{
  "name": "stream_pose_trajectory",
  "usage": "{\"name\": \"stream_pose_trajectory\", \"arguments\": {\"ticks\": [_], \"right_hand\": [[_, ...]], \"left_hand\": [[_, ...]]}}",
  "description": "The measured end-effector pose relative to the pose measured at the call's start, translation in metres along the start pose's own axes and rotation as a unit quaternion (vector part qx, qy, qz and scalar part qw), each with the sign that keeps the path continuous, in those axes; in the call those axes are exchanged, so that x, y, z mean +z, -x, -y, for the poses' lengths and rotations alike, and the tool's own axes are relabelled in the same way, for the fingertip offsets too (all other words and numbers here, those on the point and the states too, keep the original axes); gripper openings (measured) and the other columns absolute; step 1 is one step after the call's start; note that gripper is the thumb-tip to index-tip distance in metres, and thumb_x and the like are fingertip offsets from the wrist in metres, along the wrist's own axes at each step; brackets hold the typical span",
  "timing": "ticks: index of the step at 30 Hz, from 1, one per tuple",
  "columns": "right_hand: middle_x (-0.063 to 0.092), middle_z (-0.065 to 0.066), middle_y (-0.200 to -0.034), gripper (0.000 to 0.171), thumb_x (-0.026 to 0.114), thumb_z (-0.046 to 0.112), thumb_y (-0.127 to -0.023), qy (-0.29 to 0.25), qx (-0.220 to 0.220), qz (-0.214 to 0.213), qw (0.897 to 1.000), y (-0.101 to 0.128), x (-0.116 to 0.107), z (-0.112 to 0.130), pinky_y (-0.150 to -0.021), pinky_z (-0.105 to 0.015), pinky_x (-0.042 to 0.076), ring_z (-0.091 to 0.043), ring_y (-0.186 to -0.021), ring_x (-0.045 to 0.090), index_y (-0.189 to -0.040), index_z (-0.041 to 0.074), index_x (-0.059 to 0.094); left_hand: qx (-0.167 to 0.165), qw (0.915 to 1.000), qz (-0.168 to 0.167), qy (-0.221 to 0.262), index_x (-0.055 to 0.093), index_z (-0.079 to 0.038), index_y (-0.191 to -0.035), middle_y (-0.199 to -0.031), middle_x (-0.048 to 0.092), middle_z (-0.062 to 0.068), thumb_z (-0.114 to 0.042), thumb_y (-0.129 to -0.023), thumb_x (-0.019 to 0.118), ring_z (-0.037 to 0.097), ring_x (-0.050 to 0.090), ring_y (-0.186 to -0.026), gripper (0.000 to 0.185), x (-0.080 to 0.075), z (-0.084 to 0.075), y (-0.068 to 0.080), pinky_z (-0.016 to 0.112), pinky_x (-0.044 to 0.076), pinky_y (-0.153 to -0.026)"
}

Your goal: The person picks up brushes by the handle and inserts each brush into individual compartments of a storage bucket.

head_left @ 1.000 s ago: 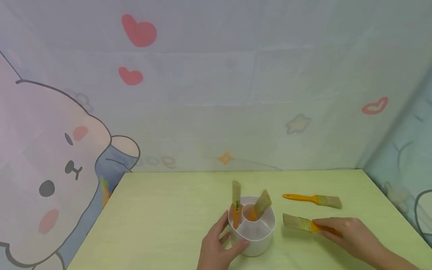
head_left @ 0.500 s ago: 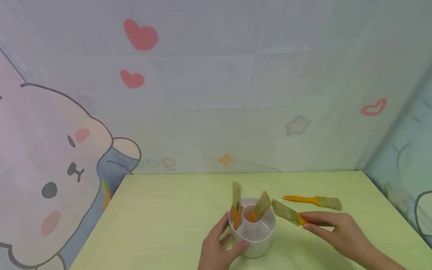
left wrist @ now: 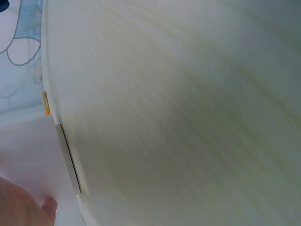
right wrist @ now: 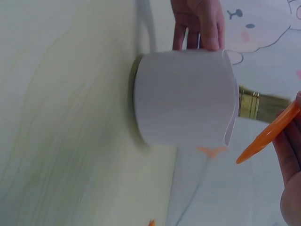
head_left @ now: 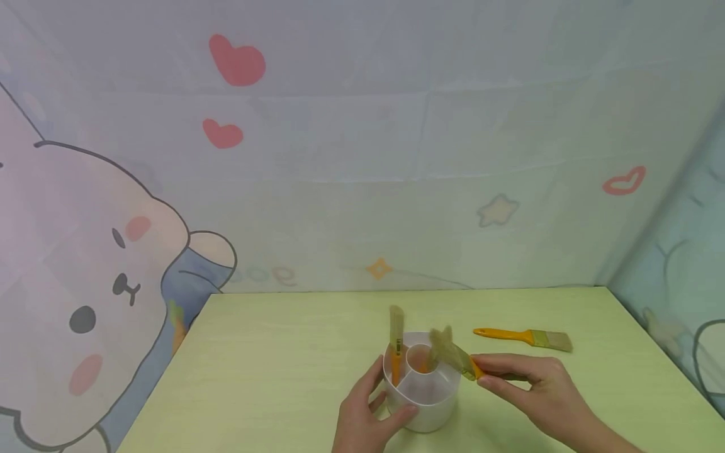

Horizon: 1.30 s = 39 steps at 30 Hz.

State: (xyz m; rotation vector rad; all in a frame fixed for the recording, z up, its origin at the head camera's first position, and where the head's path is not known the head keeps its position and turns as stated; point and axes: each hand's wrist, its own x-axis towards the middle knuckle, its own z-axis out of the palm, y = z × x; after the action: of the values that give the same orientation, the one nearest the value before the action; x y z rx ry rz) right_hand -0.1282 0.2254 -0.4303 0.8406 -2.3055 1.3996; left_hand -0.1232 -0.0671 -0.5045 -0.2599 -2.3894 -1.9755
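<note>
My left hand (head_left: pixel 368 412) grips a round white divided holder (head_left: pixel 427 415), thumb at the front and fingers around the left side. One paintbrush (head_left: pixel 396 333) stands bristles up in its left compartment. Another brush (head_left: pixel 433 360) leans in the central round cup, partly covered in the head view. Over the holder's right side, my right hand (head_left: pixel 538 390) pinches a third paintbrush (head_left: pixel 466 366) by its orange handle, bristles pointing up and left. In the right wrist view, that handle (right wrist: pixel 270 134) slants with its tip outside the holder's rim.
A flat paintbrush (head_left: pixel 523 336) with an orange handle lies on the pale green table (head_left: pixel 272 365), behind my right hand. A printed cloth (head_left: pixel 340 157) with hearts and a cartoon animal hangs behind the table's back edge.
My right hand has raised the paintbrush from the table on the right and moved it left to the holder, tilting its bristles upward. The left hand stays in place on the holder.
</note>
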Motion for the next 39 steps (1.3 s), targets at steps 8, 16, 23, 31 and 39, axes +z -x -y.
{"name": "stream_pose_trajectory", "arguments": {"ticks": [8, 16, 23, 31, 39], "right_hand": [[0.080, -0.001, -0.120, 0.044, 0.078, -0.015, -0.087, -0.053, -0.048, -0.012, 0.997, -0.010, 0.025, 0.010, -0.081, -0.022, 0.066, -0.005, -0.104, 0.076, -0.123, 0.010, 0.081], [0.080, -0.001, -0.119, 0.045, 0.079, -0.018, -0.084, -0.077, -0.080, -0.036, 0.993, -0.017, 0.048, 0.013, -0.084, -0.021, 0.065, -0.005, -0.106, 0.075, -0.122, 0.006, 0.080], [0.079, -0.003, -0.121, 0.045, 0.081, -0.018, -0.082, -0.079, -0.095, -0.054, 0.991, -0.018, 0.066, 0.010, -0.083, -0.023, 0.066, -0.008, -0.106, 0.076, -0.122, 0.005, 0.080], [0.080, -0.008, -0.118, 0.046, 0.084, -0.017, -0.079, -0.050, -0.124, -0.077, 0.988, -0.026, 0.078, 0.012, -0.083, -0.023, 0.066, -0.009, -0.104, 0.077, -0.120, 0.004, 0.081], [0.081, -0.008, -0.114, 0.046, 0.084, -0.018, -0.078, -0.050, -0.126, -0.094, 0.986, -0.032, 0.090, 0.012, -0.084, -0.021, 0.065, -0.006, -0.106, 0.076, -0.119, 0.004, 0.081]], "left_hand": [[-0.003, 1.0000, 0.001, -0.008, 0.043, -0.006, -0.162, -0.161, 0.050, 0.016, -0.035, -0.087, 0.092, 0.041, 0.048, -0.148, 0.095, -0.001, 0.001, -0.001, 0.035, 0.058, -0.109], [-0.005, 1.0000, -0.004, -0.001, 0.044, -0.007, -0.162, -0.161, 0.050, 0.016, -0.038, -0.087, 0.092, 0.041, 0.048, -0.148, 0.095, 0.001, 0.000, -0.001, 0.036, 0.058, -0.108], [-0.010, 0.9999, -0.005, -0.001, 0.045, -0.010, -0.163, -0.162, 0.050, 0.014, -0.038, -0.087, 0.091, 0.041, 0.047, -0.149, 0.093, 0.002, -0.001, -0.001, 0.037, 0.057, -0.109], [-0.032, 0.9995, 0.001, -0.006, 0.048, -0.018, -0.161, -0.163, 0.049, 0.009, -0.037, -0.087, 0.091, 0.037, 0.045, -0.151, 0.088, 0.001, -0.001, -0.002, 0.040, 0.057, -0.111], [-0.013, 0.9999, -0.005, -0.008, 0.049, -0.012, -0.161, -0.162, 0.050, 0.014, -0.035, -0.088, 0.092, 0.040, 0.047, -0.149, 0.088, 0.003, 0.000, -0.002, 0.041, 0.058, -0.108]]}}
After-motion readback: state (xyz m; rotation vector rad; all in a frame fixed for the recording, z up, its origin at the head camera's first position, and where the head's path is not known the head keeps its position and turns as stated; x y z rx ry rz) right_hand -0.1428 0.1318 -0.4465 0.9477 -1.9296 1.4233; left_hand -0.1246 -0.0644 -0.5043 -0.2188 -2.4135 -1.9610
